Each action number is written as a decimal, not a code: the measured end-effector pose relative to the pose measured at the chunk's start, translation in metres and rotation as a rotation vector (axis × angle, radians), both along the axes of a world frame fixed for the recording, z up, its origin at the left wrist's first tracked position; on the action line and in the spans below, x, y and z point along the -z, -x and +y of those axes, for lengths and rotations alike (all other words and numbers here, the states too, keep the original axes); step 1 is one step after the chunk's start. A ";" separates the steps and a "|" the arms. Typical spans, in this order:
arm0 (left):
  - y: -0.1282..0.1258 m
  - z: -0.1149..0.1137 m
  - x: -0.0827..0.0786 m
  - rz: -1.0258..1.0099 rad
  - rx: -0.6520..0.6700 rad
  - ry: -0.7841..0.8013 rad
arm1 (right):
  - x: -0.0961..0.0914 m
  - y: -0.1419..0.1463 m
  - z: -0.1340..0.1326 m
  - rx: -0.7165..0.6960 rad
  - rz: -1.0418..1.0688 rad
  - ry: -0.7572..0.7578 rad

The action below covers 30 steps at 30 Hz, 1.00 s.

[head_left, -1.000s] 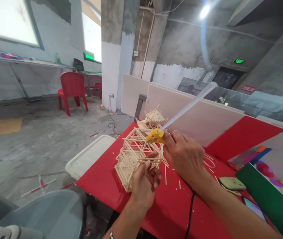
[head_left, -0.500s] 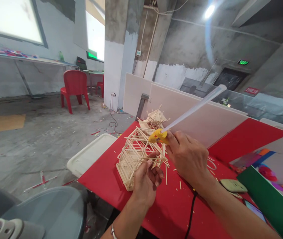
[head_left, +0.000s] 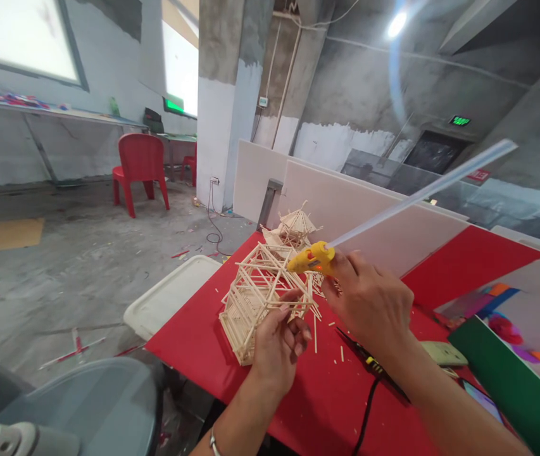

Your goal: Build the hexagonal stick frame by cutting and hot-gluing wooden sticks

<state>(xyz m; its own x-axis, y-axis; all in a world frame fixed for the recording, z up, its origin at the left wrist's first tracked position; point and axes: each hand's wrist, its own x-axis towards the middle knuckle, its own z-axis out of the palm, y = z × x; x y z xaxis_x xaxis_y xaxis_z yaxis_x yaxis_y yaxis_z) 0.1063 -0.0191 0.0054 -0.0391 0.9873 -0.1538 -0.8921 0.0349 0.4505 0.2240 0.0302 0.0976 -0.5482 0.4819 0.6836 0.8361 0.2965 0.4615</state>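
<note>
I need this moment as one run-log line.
left hand: holds stick frame | right hand: holds glue gun, nozzle near frame | behind: second stick model | table: loose sticks

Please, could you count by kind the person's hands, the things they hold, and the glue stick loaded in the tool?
Hands: 2, left hand and right hand
Hot glue gun: 1
Loaded glue stick: 1
Stick frame: 1
Total: 5

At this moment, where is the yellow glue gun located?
In the head view, the yellow glue gun is just right of the middle, held in the right hand, its nozzle close to the top of the wooden stick frame.
</note>
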 end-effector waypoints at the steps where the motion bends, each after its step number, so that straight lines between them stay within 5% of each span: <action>1: 0.000 0.000 0.000 -0.001 -0.006 0.005 | -0.002 -0.004 -0.002 0.007 0.007 0.002; 10: -0.001 0.000 0.004 0.016 0.015 0.005 | -0.024 -0.030 -0.017 0.002 -0.107 0.008; 30: -0.002 0.002 0.003 -0.027 0.005 -0.037 | -0.031 -0.022 -0.005 -0.029 -0.223 0.142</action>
<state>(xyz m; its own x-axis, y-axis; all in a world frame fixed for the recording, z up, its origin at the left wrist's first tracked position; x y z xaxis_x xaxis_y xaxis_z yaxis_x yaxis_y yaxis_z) 0.1083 -0.0170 0.0023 -0.0307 0.9925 -0.1186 -0.9037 0.0231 0.4275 0.2462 0.0257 0.1283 -0.6923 0.5465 0.4712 0.7090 0.3937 0.5851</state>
